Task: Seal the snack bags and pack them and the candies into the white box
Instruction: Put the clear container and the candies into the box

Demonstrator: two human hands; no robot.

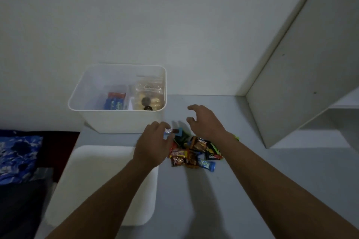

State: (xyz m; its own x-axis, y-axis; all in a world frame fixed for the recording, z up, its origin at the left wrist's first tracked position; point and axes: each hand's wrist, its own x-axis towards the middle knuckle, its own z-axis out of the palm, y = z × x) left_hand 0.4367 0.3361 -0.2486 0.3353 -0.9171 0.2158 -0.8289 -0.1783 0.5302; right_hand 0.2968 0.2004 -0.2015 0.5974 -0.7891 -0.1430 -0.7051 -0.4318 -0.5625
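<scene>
A grey counter [252, 170] runs along a white wall. Far left on it stands the open white plastic box [124, 120], snack bags [114, 101] inside. Just near of it lie bright wrapped candies [194, 151]. The right hand [204, 124] hovers spread above them; the left hand [153, 145] curls onto their edge, grip unclear.

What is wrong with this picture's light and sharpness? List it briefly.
Head view: dim, bluish light; soft arm shadows on the table; candies slightly blurred, print barely readable; wide lens slants the cabinet panel; no strong glare.
</scene>
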